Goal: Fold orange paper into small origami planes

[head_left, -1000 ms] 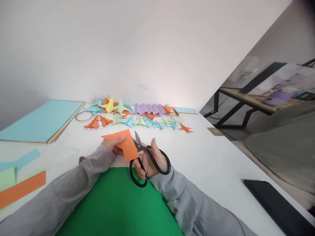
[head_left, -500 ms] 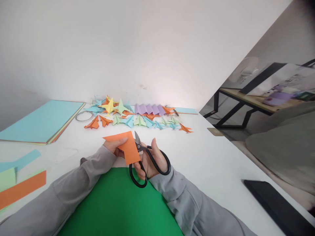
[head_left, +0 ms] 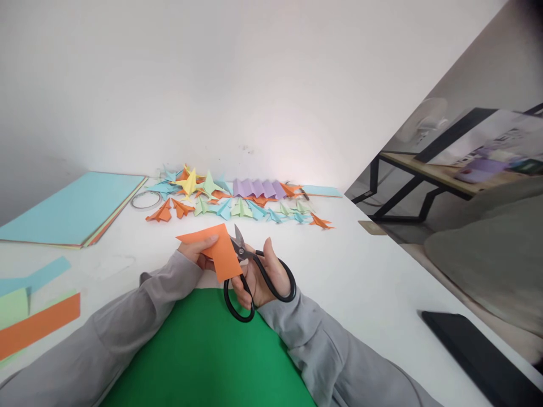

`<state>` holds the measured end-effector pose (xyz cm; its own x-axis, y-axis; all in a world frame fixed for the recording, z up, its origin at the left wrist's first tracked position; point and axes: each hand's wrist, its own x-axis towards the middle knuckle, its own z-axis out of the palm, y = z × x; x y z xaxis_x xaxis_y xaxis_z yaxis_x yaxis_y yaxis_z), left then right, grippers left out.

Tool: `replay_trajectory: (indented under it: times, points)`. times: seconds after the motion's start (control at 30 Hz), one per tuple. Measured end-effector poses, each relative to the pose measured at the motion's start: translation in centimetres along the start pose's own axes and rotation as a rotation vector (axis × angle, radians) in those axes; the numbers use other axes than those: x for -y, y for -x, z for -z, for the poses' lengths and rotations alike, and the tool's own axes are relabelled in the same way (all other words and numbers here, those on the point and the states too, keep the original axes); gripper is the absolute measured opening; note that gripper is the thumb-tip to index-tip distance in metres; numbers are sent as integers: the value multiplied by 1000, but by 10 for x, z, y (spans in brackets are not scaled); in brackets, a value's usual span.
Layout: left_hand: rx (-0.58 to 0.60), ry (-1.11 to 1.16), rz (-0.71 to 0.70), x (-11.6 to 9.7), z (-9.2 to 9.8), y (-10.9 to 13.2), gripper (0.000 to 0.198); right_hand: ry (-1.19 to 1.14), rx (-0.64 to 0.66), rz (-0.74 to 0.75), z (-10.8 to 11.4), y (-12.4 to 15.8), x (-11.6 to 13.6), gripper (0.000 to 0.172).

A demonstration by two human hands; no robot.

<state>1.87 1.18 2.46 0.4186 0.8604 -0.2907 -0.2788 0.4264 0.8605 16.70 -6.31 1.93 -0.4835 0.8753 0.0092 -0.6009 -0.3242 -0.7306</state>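
An orange piece of paper is pinched in my left hand, thumb on top and fingers beneath. My right hand has its thumb and fingers in the black loop handles of the scissors. The scissors' handles are spread and their blades stand apart, one partly behind the paper's right edge. Both hands are above a green surface at the table's front. The back of the paper and some left fingers are hidden.
Folded paper shapes line the wall, with a purple pleated paper. A stack of coloured sheets lies left, beside a wire coil. Paper strips sit front left. A black flat object lies right.
The orange paper and the scissors have shifted only very slightly. Both hands keep the same hold.
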Motion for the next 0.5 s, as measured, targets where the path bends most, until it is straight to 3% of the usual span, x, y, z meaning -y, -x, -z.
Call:
replay_trajectory:
  times: [0.3, 0.5]
  points:
    - [146, -70, 52, -3, -4, 9, 20, -11, 7, -33, 3, 0, 0, 76]
    - [33, -11, 36, -4, -3, 4, 19, -7, 35, -44, 8, 1, 2, 76]
